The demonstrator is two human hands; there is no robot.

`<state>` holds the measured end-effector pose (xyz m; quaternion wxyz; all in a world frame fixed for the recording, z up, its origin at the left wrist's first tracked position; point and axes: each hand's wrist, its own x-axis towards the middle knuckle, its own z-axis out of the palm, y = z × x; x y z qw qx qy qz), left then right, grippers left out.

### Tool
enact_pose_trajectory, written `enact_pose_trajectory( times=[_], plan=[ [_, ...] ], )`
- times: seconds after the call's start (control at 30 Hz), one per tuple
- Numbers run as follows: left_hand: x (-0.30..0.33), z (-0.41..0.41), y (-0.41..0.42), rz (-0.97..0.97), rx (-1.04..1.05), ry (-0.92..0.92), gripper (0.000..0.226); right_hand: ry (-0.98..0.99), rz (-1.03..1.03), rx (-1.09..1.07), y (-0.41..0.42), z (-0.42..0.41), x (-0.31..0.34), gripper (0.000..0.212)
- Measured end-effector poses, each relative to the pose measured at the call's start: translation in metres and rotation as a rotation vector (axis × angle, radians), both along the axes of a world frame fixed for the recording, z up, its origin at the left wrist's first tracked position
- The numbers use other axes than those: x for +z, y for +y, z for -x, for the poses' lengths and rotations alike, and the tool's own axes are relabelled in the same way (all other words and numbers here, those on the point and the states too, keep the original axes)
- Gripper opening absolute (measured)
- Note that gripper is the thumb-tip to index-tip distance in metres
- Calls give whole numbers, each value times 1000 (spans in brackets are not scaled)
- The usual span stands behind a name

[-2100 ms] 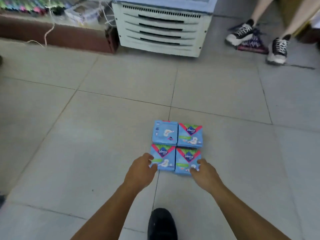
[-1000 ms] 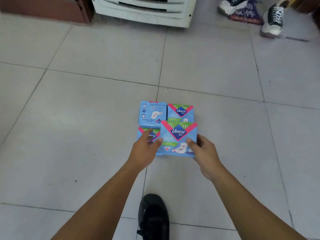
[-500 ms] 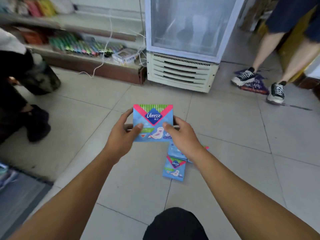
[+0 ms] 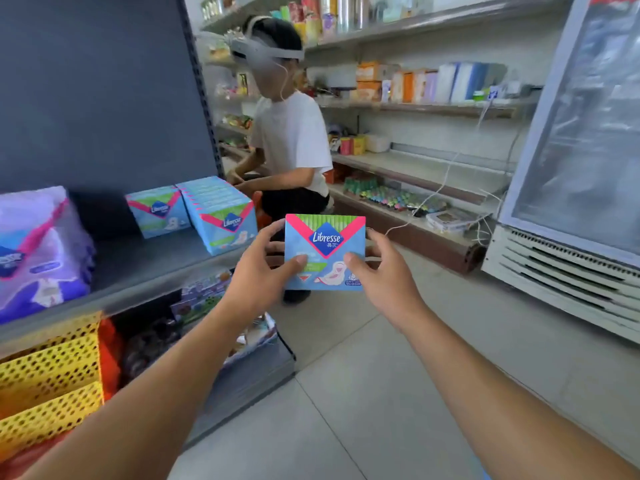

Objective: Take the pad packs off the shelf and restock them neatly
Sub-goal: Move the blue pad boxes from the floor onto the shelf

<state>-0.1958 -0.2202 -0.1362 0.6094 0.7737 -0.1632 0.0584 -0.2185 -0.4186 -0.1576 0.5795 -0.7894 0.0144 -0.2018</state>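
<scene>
Both hands hold one flat, square, blue soft-plastic pad pack (image 4: 325,251) upright in mid-air, just beside the front right corner of the dark grey metal shelf (image 4: 145,268). The left hand (image 4: 258,271) grips the pack's left edge, thumb curled onto the printed face and fingers behind. The right hand (image 4: 382,271) grips the right edge the same way. Neither hand holds anything else.

Risks from this position:
- The film wrapper is probably slick and compressible; a loosened pinch during transfer may let the pack slip to the floor.
- The row of matching blue packs (image 4: 221,216) stands at the shelf's front corner. An insertion from the side could push the end pack over the edge.
- A tilted placement would probably break the neat alignment.

Appearance: the pack face is light blue with a pink V-shaped band, green vertical stripes at the top, and a dark blue diamond logo at centre. A pad illustration sits below. The face appears flat and undamaged.
</scene>
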Motion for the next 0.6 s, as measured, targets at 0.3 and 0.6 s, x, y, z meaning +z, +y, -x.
enact_pose_trajectory(
  times=[0.3, 0.6],
  plan=[
    [19, -5, 144, -1, 324, -49, 54, -84, 132, 189, 149, -40, 38, 44],
    [1, -51, 222, -58, 521, 9, 46, -31, 257, 301, 232, -95, 38, 42]
  ],
)
